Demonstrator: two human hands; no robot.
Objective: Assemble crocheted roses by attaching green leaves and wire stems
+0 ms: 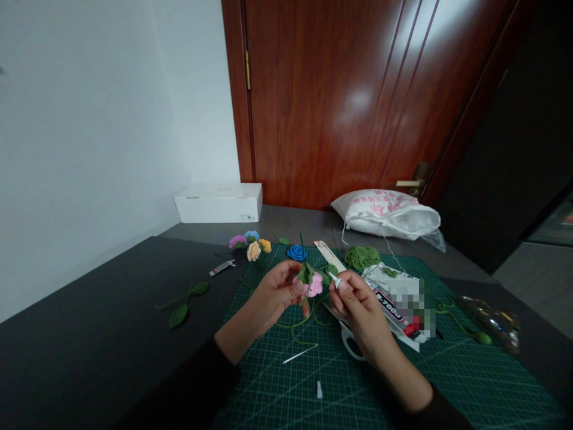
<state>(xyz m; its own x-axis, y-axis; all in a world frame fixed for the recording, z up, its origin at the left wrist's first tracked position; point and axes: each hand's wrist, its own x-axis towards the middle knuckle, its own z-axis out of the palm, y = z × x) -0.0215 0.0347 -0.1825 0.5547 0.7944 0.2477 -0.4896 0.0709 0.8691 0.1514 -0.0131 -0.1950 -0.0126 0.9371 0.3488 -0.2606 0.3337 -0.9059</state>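
My left hand [280, 288] is closed around a pink crochet flower [314, 285], its green base and thin stem turned upward. Pinched in my right hand [358, 298] is a glue tube [336, 279]; only its white pointed nozzle shows, aimed at the flower, and the rest is hidden by my fingers. I cannot tell whether nozzle and flower touch. A green crochet leaf [331, 272] appears just behind the nozzle. Below my hands, a small white cap [319, 390] and a thin metal needle or hook [299, 353] lie on the green cutting mat [264, 391].
Scissors [351, 343] and glue packaging [394, 304] lie beside my right hand. Beyond are green yarn [362, 258], a blue rose [296, 252], several crochet flowers [253, 251] and another tube [222, 267]. Leaves [179, 315] lie left. A white box [219, 203] and bag [385, 212] stand behind.
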